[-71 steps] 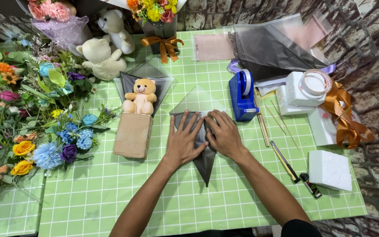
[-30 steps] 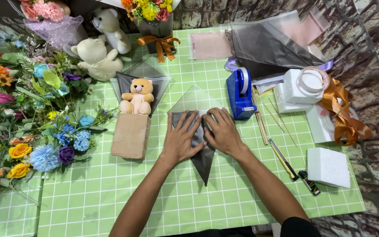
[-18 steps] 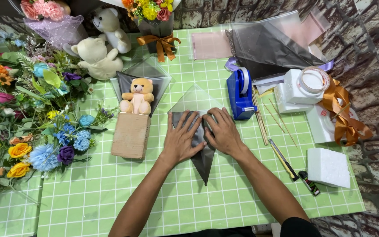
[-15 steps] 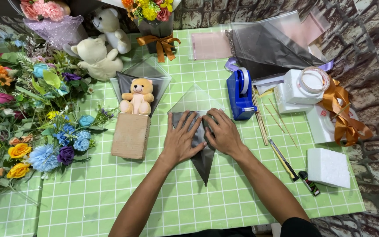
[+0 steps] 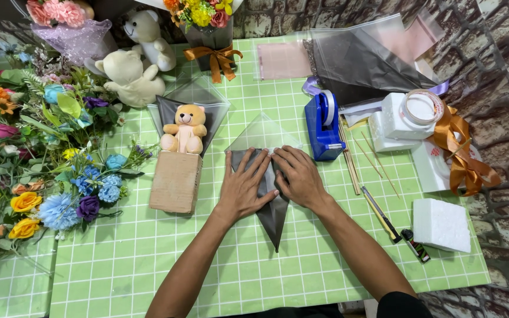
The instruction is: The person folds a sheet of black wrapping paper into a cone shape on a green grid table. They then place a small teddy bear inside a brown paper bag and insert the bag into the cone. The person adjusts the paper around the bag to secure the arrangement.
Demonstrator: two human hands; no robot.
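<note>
My left hand (image 5: 244,187) lies flat, fingers spread, on a folded dark grey wrapping sheet (image 5: 274,213) that tapers to a point toward me. My right hand (image 5: 297,176) presses on the same sheet just to the right, fingers curled at its upper fold. A clear film triangle (image 5: 261,132) sticks out beyond the fingertips. To the left stands a small brown teddy bear (image 5: 184,129) on a cardboard block (image 5: 176,181), backed by dark paper in clear film.
A blue tape dispenser (image 5: 322,126) sits right of my hands, with thin sticks (image 5: 351,166), a cutter (image 5: 382,215) and a white foam block (image 5: 442,224) beyond. Loose artificial flowers (image 5: 42,153) cover the left side. White teddy bears (image 5: 134,62) and bouquets stand at the far edge.
Both hands stay pressed on the dark sheet in the same spot. The view has shifted slightly; nothing on the table has moved.
</note>
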